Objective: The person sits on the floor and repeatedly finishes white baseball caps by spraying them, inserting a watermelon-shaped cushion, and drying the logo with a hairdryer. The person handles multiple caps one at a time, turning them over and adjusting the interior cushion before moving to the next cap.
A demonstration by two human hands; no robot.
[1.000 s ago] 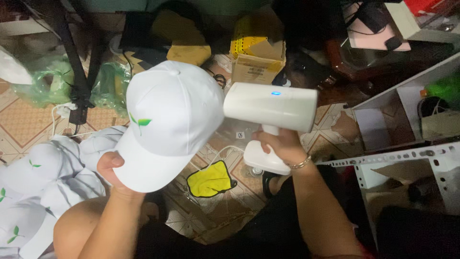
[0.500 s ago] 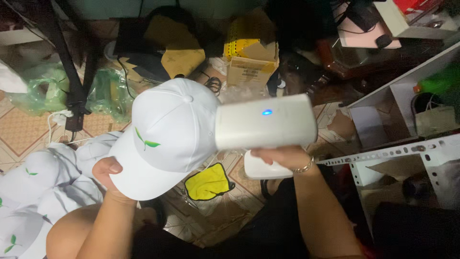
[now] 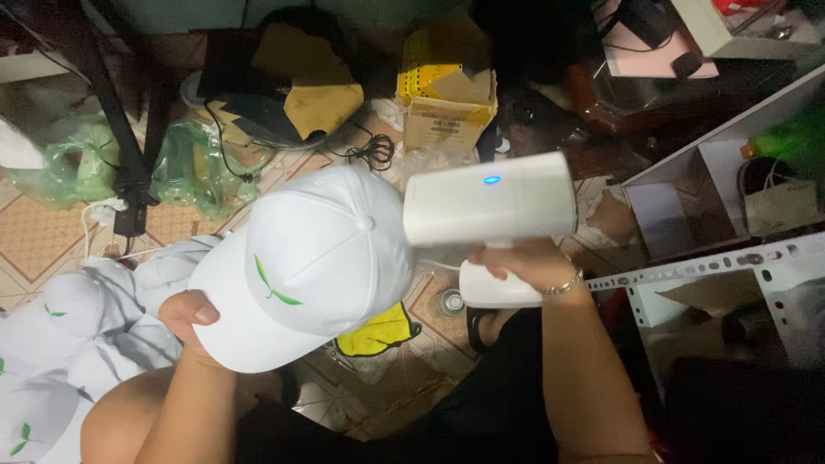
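My left hand grips the brim of a white cap that bears a small green leaf mark, held up at centre left with its crown turned to the right. In my right hand is a white handheld garment steamer, held by its handle, with a blue light lit on its body. The steamer's head points left and sits right against the cap's crown. A bracelet circles my right wrist.
A heap of more white caps lies at lower left. On the tiled floor lie a yellow cloth, a cardboard box, green plastic bags and cables. White perforated metal shelving stands at right.
The cap has turned so that its leaf mark now faces me. The steamer stays against the crown. The view has shifted slightly.
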